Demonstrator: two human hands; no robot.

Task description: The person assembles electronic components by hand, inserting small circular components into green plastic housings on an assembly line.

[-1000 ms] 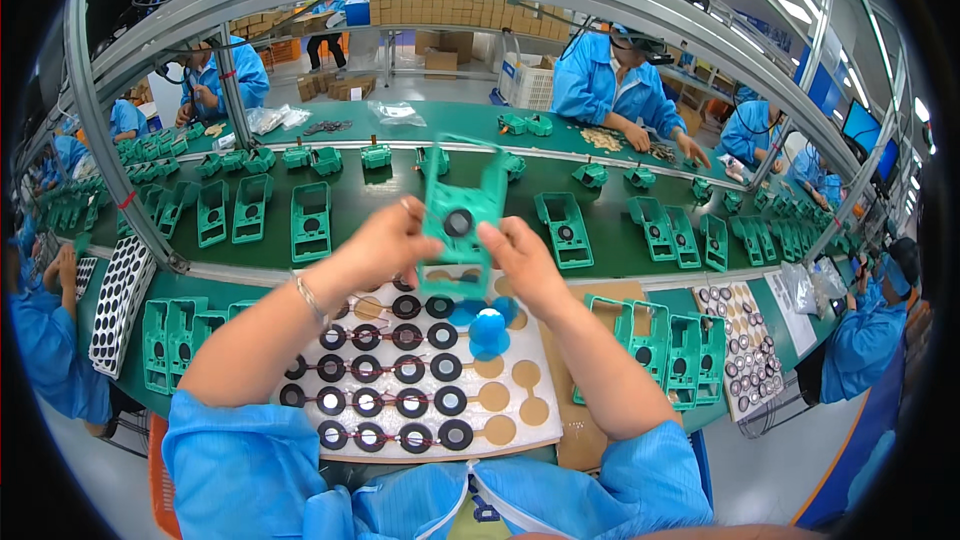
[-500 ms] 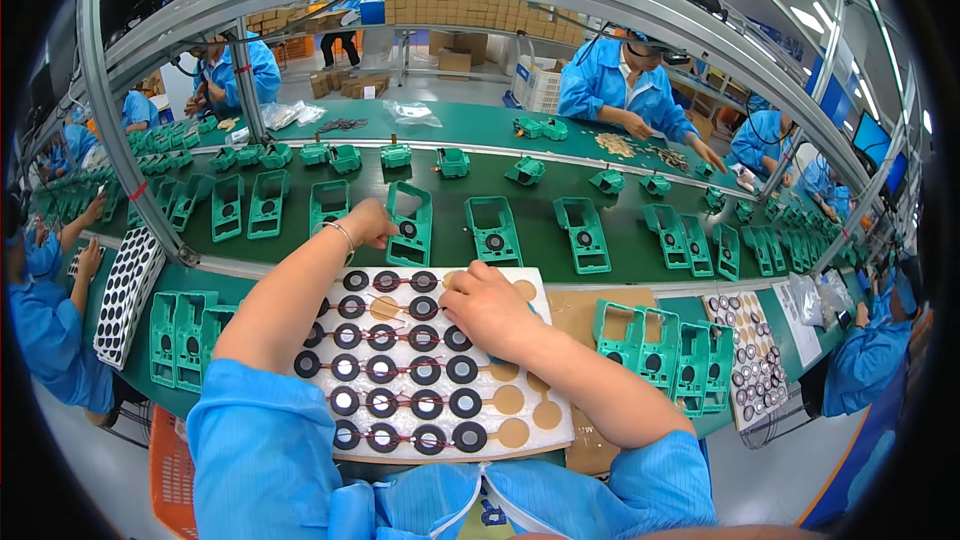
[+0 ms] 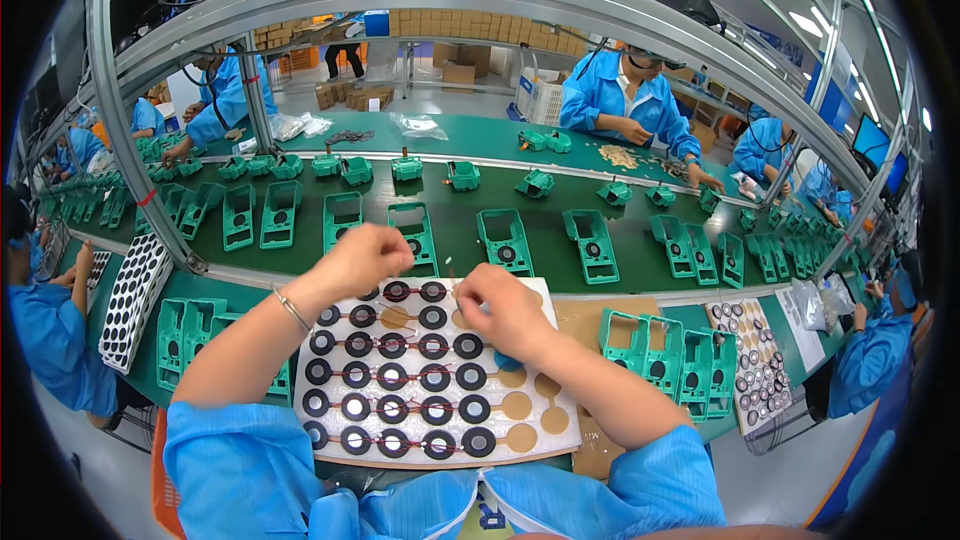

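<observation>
Factory assembly line [image 3: 520,202], seemingly electronics.

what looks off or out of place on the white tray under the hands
Nothing looks spilled or damaged. The white tray has black rings in neat rows, but several pockets toward its right side show bare tan circles with no ring. The left hand and right hand hover over its far edge.

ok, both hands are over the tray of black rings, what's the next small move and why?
Probably lift one black ring clear of the white tray. The left hand hangs pinched over the top rows, thin wires run between the rings, and the right hand rests on the tray, where several pockets already show bare tan. Whether the left fingers already hold a ring cannot be told.
</observation>
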